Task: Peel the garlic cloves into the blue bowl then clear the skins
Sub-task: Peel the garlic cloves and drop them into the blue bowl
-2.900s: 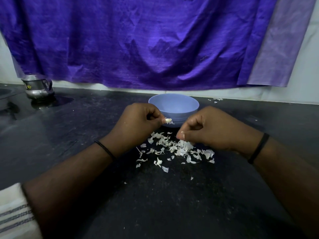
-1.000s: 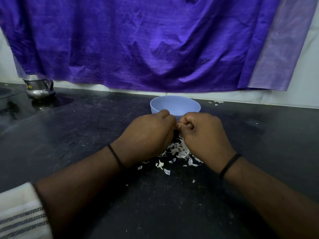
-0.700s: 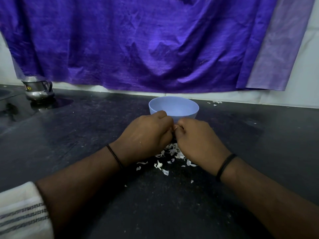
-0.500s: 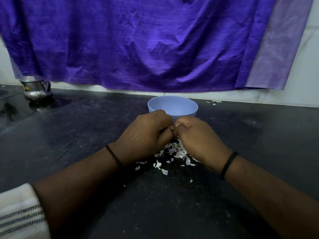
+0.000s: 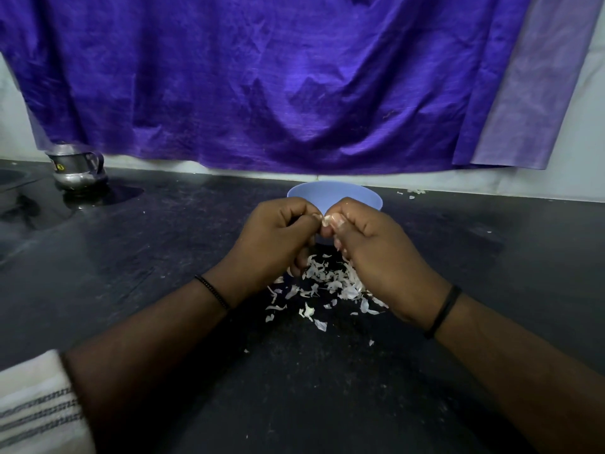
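Observation:
A small pale garlic clove (image 5: 325, 220) sits between my two hands, just in front of the blue bowl (image 5: 355, 195). My left hand (image 5: 273, 239) pinches it with curled fingers. My right hand (image 5: 376, 253) also pinches it at the thumb and fingertips. Both hands hover above a heap of white garlic skins (image 5: 322, 285) scattered on the dark counter (image 5: 163, 257). The bowl's inside is hidden by my hands.
A steel jug (image 5: 78, 170) stands at the back left of the counter. A purple cloth (image 5: 262, 77) hangs on the wall behind. A few skin scraps (image 5: 413, 192) lie at the back right of the bowl.
My hands came together from apart over the skins, then rose a little toward the bowl; the clove now shows between the fingertips.

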The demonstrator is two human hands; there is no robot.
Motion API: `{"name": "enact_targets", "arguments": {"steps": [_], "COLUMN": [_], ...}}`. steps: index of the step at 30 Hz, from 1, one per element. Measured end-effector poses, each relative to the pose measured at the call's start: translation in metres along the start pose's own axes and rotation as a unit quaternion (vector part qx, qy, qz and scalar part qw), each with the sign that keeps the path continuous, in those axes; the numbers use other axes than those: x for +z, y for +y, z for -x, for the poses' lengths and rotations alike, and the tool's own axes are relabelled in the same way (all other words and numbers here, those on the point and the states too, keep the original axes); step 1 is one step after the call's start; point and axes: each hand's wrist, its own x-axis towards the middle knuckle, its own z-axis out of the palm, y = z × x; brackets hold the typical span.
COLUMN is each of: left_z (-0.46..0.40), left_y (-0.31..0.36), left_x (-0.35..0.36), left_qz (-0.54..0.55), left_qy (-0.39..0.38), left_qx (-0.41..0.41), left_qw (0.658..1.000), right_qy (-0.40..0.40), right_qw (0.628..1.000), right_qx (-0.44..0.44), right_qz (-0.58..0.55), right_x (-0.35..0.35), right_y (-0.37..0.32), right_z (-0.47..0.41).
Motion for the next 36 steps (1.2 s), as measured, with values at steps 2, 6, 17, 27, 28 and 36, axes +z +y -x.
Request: {"name": "enact_targets", "arguments": {"steps": [2, 6, 17, 27, 28, 36], "left_z": [-0.001, 0.000, 0.002, 0.006, 0.006, 0.005], "left_y": [-0.002, -0.005, 0.002, 0.007, 0.006, 0.005], "left_x": [-0.003, -0.006, -0.006, 0.000, 0.000, -0.001], "left_qz": [0.016, -0.015, -0.107, 0.022, 0.032, 0.017], "left_qy": [0.012, 0.021, 0.033, 0.014, 0.012, 0.017], "left_qx": [0.002, 0.006, 0.063, 0.036, 0.035, 0.023], "left_qw": [1.000, 1.000, 0.992, 0.999, 0.999, 0.999], "right_qy": [0.001, -0.009, -0.021, 0.010, 0.011, 0.026], "right_qw": [1.000, 0.998, 0.992, 0.993, 0.993, 0.999], "right_qx": [0.005, -0.005, 0.021, 0.010, 0.009, -0.016], "right_qz": [-0.028, -0.065, -0.123, -0.121, -0.114, -0.034], "right_x": [-0.006, -0.020, -0.034, -0.035, -0.035, -0.031], "right_y": [0.002, 0.002, 0.008, 0.006, 0.006, 0.008], "right_z": [-0.002, -0.002, -0.007, -0.005, -0.005, -0.005]}}
